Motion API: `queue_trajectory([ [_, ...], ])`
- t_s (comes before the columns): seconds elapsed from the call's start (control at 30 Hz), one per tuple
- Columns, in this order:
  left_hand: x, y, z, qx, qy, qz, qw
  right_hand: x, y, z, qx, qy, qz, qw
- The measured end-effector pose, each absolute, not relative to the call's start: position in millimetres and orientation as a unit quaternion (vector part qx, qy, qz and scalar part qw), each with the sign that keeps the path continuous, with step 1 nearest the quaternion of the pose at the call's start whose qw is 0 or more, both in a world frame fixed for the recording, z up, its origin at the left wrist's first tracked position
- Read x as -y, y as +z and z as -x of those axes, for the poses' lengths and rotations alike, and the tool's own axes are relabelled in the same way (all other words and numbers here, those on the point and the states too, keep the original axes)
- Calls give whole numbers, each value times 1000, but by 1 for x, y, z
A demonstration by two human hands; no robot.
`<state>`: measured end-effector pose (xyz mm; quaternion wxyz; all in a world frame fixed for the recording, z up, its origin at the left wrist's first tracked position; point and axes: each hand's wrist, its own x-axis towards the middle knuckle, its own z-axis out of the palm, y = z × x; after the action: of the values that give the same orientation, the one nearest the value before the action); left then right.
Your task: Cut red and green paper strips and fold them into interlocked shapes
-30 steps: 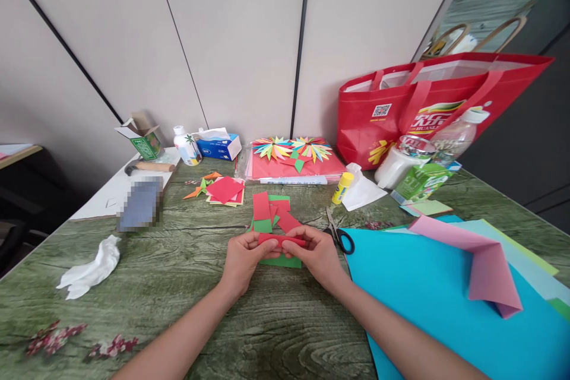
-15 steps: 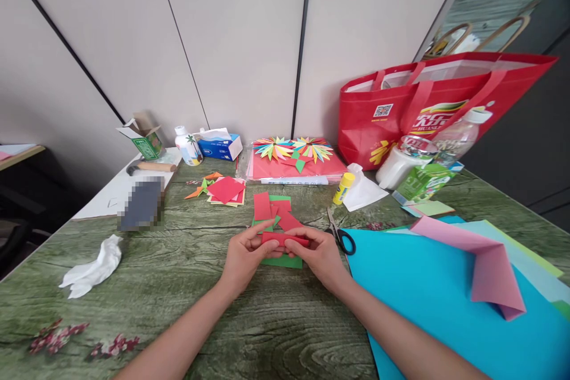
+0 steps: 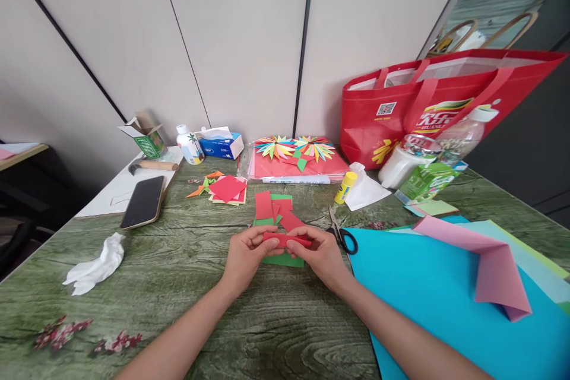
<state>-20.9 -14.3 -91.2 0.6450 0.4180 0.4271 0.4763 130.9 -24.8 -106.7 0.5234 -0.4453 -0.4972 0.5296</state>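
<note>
Between both hands is a folded strip of red paper [image 3: 285, 239], pinched near its middle by the thumbs. My left hand [image 3: 246, 254] is closed on its left part, and my right hand [image 3: 321, 250] grips the right part. Fingers behind the strip are partly hidden. Just under and beyond the hands lie a green paper piece [image 3: 285, 260] and several red paper pieces [image 3: 263, 206]. Black-handled scissors [image 3: 342, 234] rest close to my right hand, their blades pointing away.
Large blue sheets [image 3: 414, 291] with a folded pink paper [image 3: 494, 267] spread at the right. Behind stand a yellow glue stick [image 3: 345, 187], a white jar [image 3: 405, 163] and a red bag [image 3: 369, 119]. A phone [image 3: 143, 202] and a crumpled tissue [image 3: 98, 264] lie left.
The view has shifted slightly, so everything sits a little differently in the picture. Both hands keep their pinch on the red paper strip, with hardly any finger movement.
</note>
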Motion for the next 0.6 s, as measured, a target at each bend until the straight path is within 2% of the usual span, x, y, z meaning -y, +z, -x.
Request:
queue_trajectory([
  [0.6, 13, -93, 22, -431, 445, -425, 660, 24, -110, -133, 518, 508, 462, 511],
])
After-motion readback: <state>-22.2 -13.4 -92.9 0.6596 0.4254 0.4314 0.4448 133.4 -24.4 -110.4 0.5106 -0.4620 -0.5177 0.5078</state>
